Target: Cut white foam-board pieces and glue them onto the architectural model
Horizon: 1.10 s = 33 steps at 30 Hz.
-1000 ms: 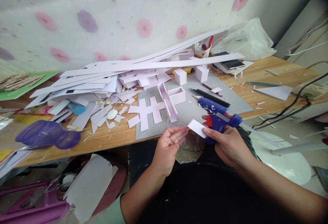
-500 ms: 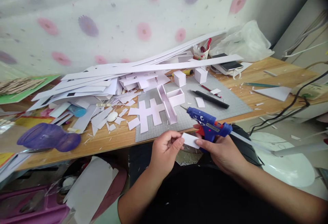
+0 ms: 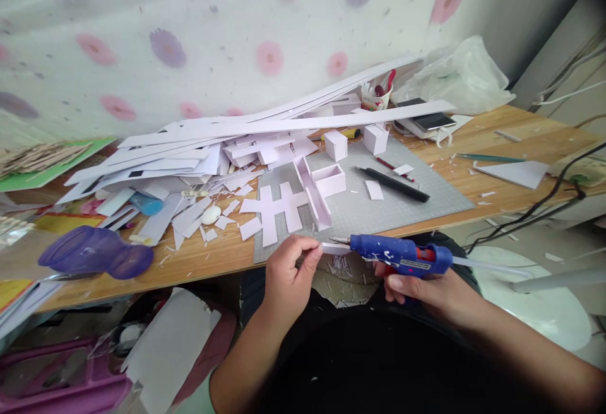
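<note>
Between thumb and fingers, my left hand (image 3: pixel 292 275) pinches one end of a small white board piece (image 3: pixel 335 248), seen nearly edge-on. My right hand (image 3: pixel 419 288) is wrapped round the handle of a blue hot glue gun (image 3: pixel 386 251). Its metal nozzle points left and lies over the piece's upper edge; whether the two touch, I cannot tell. A glue stick (image 3: pixel 487 266) sticks out of the gun's back. Just beyond, an open-topped white board assembly (image 3: pixel 318 202) rests on the grey cutting mat (image 3: pixel 360 212), beside flat cross-shaped cutouts (image 3: pixel 269 212).
Two white board boxes (image 3: pixel 336 145), a black pen-like tool (image 3: pixel 398 185) and a red pencil (image 3: pixel 386 163) lie on the mat. Long white strips (image 3: pixel 284 125) and scraps pile up behind. A purple vase-shaped object (image 3: pixel 95 253) is at left; black cables (image 3: pixel 530 212) hang at right.
My right hand has let go of the board piece and drawn right, levelling the glue gun with its nozzle over the piece. My left hand alone holds the piece, now turned edge-on.
</note>
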Available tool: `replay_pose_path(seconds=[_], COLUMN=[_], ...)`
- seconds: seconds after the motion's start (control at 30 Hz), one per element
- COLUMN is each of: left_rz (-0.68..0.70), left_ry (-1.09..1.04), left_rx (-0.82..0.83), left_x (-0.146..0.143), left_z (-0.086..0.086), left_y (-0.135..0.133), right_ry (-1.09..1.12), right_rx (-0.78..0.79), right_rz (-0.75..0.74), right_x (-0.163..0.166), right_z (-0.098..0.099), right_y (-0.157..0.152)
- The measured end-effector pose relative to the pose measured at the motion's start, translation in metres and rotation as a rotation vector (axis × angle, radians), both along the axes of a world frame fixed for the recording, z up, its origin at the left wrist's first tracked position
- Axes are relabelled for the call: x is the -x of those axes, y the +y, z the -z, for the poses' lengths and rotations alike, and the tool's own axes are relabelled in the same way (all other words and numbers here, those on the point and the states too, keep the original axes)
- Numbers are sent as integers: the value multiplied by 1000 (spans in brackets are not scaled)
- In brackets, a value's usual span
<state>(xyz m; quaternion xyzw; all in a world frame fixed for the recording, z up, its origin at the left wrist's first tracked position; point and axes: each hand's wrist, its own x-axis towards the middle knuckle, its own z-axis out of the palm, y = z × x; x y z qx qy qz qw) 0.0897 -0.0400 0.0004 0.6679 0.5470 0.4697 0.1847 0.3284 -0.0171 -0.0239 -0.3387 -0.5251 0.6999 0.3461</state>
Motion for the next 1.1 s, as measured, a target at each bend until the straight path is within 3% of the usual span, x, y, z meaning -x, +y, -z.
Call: replay_pose_path(seconds=[0.1, 0.4, 0.77, 1.1], left_rz=[1, 1, 6, -52], left_ry=[78, 133, 199, 200], left_rx=[-102, -195, -287, -297], left_x=[0, 1, 3, 7], left_z=[-1, -6, -4, -10], left_y=[0, -2, -3, -5], right_ry=[-78, -156, -201, -198], right_rx=[-69, -105, -193, -189], right_rz=[-24, -15, -27, 34], right_x=[1, 4, 7, 2], right_z=[-1, 1, -15, -3], right_y=[0, -2, -1, -2])
